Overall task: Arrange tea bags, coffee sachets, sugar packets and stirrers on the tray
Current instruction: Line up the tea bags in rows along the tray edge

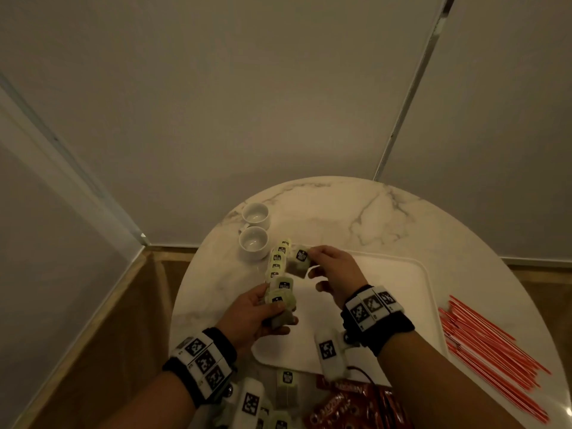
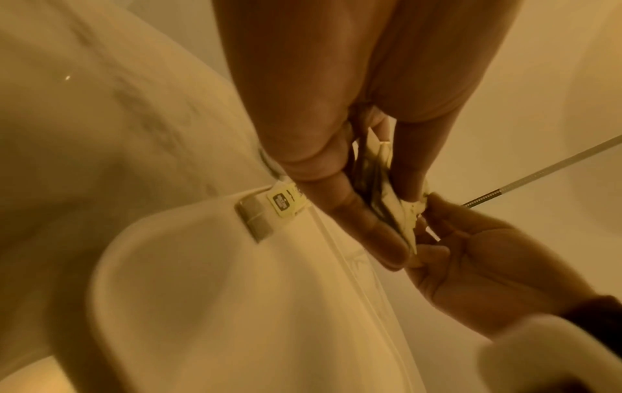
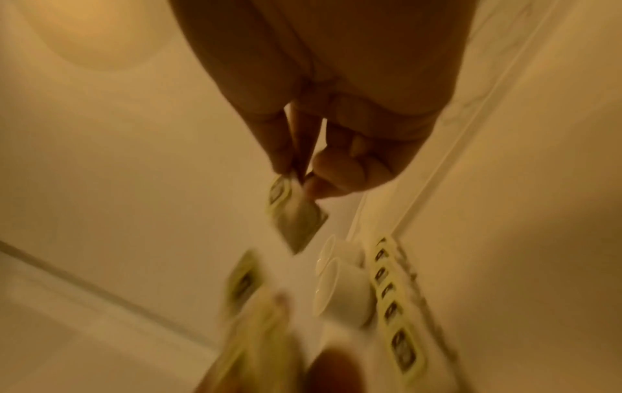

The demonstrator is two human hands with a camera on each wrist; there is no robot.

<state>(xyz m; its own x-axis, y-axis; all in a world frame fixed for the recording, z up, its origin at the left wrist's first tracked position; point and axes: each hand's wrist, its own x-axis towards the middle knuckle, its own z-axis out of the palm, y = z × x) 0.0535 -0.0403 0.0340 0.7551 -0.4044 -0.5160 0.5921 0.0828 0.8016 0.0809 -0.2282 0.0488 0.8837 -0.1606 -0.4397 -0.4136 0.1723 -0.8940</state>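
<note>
Fingers of the right hand (image 1: 332,269) pinch one tea bag (image 1: 298,263) at centre frame above the tray (image 1: 402,292), while the left hand (image 1: 257,314) grips a small stack of tea bags (image 1: 280,300) lower left of it.

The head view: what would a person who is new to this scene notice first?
First, the two hands over the white tray: the right hand pinches one tea bag, and the left hand holds a small stack of tea bags. Next, the red stirrers on the marble table to the right, and two white cups at the tray's far left.
</note>
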